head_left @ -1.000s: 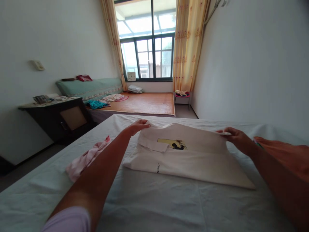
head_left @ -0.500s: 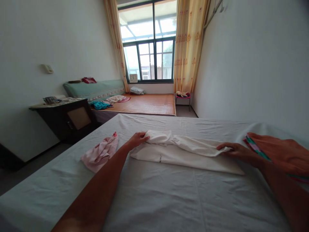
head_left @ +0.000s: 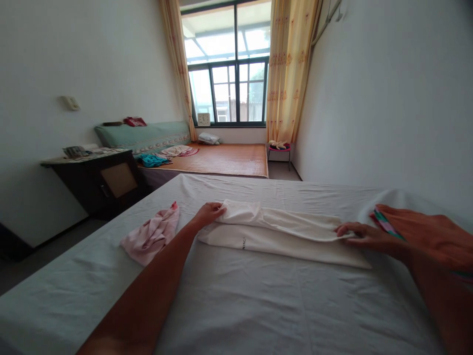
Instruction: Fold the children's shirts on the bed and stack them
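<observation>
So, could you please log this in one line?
white garment: folded, on sheet; left hand: on left end; right hand: on right end

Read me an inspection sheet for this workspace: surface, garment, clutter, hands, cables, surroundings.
Surface: pale, wrinkled cloth sheet.
Job's things: folded cream fabric garment with small dark lettering.
Clutter: crumpled pale-pink cloth to the left; orange cloth with green-and-pink edging to the right.
Hands: left hand pinches the garment's left end; right hand is at its right end, grip unclear.
Cables: nothing seen on the sheet.
Surroundings: brown mat-topped bed, dark cabinet with tan panel, dark-framed window, yellow patterned curtains.
</observation>
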A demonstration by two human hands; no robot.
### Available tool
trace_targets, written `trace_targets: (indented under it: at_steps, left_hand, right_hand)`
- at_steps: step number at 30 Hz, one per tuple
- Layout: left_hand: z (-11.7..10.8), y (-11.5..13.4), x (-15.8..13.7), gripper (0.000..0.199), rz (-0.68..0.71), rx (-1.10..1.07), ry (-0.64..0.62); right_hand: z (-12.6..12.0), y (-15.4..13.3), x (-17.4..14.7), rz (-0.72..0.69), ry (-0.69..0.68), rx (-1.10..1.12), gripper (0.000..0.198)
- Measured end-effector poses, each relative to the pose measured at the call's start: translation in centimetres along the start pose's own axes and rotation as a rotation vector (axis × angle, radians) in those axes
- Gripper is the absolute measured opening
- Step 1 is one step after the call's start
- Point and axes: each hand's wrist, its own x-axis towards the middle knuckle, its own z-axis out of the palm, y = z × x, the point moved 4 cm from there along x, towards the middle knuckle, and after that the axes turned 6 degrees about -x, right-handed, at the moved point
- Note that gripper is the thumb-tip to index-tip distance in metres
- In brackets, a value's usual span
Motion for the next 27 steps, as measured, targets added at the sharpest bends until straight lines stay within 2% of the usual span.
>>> trace_targets:
  at_steps: [3,5,8,11,13,16,19,21,24,27]
  left_hand:
    - [-0.1,0.2,-0.1,0.036,-0.042,-0.084,-0.048]
    - [-0.2,0.4,-0.4,0.032,-0.068,-0.096,-0.116]
    - [-0.4,1.1,-0.6,0.026,-0.026,0.046,-0.113]
    - [-0.3,1.6,-0.3,0.025,0.027,0.176,0.045]
    - [0.1,1.5,0.0,0.028,0.02,0.098,0.093]
    - [0.6,0.8,0.0,0.033,-0.064,-0.097,0.04]
    - [0.7,0.1,-0.4,0.036,-0.106,-0.084,0.02]
    - [0.8,0.0,-0.6,0.038,-0.08,-0.105,0.025]
    - [0.9,0.2,-0.6,0.041,-0.054,-0.306,0.007]
    - [1.1,0.1,-0.6,0.044,-0.126,-0.458,-0.057]
  right_hand:
    - [0.4,0.4,-0.1,-0.071,-0.191,0.057,0.04]
    - [0.5,1.1,-0.2,-0.073,-0.223,0.06,0.037]
    - [0.6,1.7,0.2,-0.059,-0.184,0.042,0.039]
    - [0.7,0.9,1.0,-0.02,-0.03,-0.025,0.044]
    - [1.2,-0.8,1.4,-0.033,0.012,-0.043,0.045]
    - [2.6,-4.1,1.5,-0.108,-0.1,0.015,0.044]
    - [3.7,-6.4,1.3,-0.192,-0.157,0.006,0.044]
    - [4.1,-7.0,1.3,-0.236,-0.14,-0.028,0.041]
    - [4.4,-6.8,1.6,-0.251,-0.117,-0.026,0.035]
    - [4.6,-6.2,1.6,-0.25,-0.172,0.034,0.033]
